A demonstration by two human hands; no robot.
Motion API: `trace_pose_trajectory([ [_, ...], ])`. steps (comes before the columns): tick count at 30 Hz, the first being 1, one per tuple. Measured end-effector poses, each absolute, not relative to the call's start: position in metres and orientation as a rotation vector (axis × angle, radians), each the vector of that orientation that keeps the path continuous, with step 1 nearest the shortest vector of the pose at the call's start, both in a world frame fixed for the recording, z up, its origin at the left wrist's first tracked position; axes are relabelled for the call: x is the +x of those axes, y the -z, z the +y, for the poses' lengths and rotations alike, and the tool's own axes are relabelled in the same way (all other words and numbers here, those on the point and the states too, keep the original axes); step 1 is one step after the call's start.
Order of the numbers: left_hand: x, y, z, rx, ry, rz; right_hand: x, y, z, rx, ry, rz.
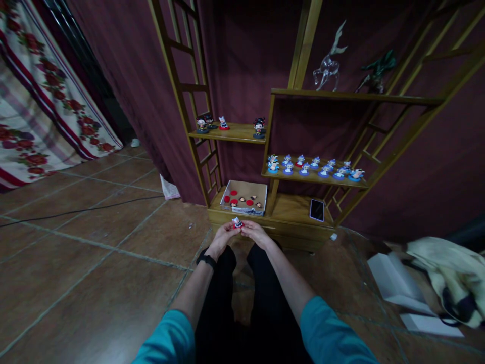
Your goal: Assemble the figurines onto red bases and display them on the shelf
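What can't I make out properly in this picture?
All in the head view:
- Held figurine: parts covered by the left hand and right hand; its fine details are too small.
- Small pieces in the box: too small for fine detail.
- Rear doll on the upper left shelf: partly hidden by the front doll.
- Flowered cloth: cut off by the left edge.
- Pale cloth: cut off by the right edge.

– how is the room lit?
– dimly; a pale glare is cast on the floor (102, 308), while the maroon curtain (250, 60) is sunk in shadow
– and the edges?
– visibly stretched; the pale cloth (450, 263) at right is softly blurred
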State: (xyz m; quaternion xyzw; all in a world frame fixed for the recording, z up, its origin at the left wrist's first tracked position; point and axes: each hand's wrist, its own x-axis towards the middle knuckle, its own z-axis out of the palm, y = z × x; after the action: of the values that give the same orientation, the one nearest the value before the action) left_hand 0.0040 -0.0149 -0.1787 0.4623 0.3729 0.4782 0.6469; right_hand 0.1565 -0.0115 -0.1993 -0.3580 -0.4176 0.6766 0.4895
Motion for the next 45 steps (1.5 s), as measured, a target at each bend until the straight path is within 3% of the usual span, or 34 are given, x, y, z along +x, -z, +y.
trace_pose_trajectory([
  [45,0.004,0.181,-0.011,0.942,-1.065,0.825,0.155,0.192,-0.012,-0.919,-1.643,-0.983],
])
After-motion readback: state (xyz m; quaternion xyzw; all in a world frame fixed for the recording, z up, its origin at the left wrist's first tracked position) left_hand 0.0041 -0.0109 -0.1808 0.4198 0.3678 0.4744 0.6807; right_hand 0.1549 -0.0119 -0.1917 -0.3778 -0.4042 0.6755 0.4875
